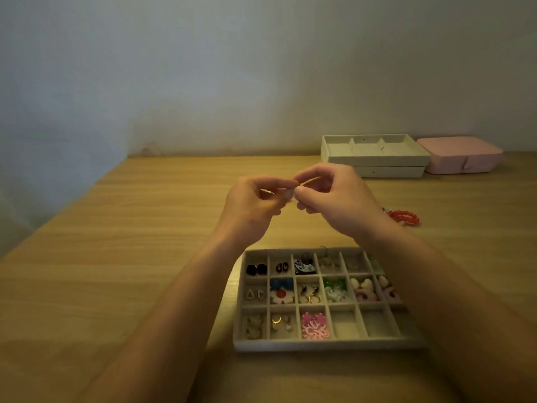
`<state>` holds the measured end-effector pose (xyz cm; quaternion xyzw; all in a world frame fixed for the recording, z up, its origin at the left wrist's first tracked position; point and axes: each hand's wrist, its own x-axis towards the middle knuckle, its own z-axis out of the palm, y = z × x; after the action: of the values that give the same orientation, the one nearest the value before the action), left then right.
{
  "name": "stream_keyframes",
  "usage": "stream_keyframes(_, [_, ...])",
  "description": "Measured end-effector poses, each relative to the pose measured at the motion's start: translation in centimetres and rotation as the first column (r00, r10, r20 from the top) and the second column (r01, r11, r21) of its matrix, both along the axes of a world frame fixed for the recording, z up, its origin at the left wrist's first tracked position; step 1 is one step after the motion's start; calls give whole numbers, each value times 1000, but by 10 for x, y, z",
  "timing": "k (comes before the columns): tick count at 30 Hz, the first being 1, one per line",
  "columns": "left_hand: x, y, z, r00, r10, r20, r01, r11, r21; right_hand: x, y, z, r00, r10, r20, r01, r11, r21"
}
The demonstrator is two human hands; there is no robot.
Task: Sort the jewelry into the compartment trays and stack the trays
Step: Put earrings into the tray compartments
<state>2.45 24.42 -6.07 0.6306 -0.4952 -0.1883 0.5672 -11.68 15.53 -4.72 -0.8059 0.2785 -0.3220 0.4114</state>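
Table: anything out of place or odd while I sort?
A red bracelet lies loose on the table, right of the right hand, outside the near tray. That hand and the left hand pinch a small piece. Nothing looks spilled or damaged.

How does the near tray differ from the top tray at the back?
The near tray has many small cells, the top back tray a few wide ones. The near tray holds jewelry in most cells; the top back tray looks empty. The near tray lies on the table, the top back tray on another tray. Both are pale rectangles.
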Motion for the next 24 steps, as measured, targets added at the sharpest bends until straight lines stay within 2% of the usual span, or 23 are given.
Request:
stream_keyframes(4, [-22, 14, 6, 998, -55, 25, 55, 998, -12, -30, 14, 1, 997, 8, 82, -12, 998, 56])
stream_keyframes(9, [-33, 23, 1, 996, -49, -75, 46, 998, -49, -44, 20, -12, 991, 63, 121, -81, 984, 156])
stream_keyframes(15, [-32, 30, -1, 965, -81, -249, 56, 993, -105, -45, 22, -14, 981, 85, 175, -116, 977, 177])
stream_keyframes(21, [-33, 36, -5, 965, -134, -225, 124, 990, -60, -50, 27, -15, 990, 94, 102, -108, 982, 152])
stream_keyframes(23, [-34, 37, -6, 974, -166, -155, 164, 986, -25, -56, 27, -13, 992, 118, 44, -124, 978, 165])
stream_keyframes(24, [-33, 37, -7, 983, -169, -71, 169, 986, -5, -59, 27, -12, 991, 133, 9, -132, 976, 173])
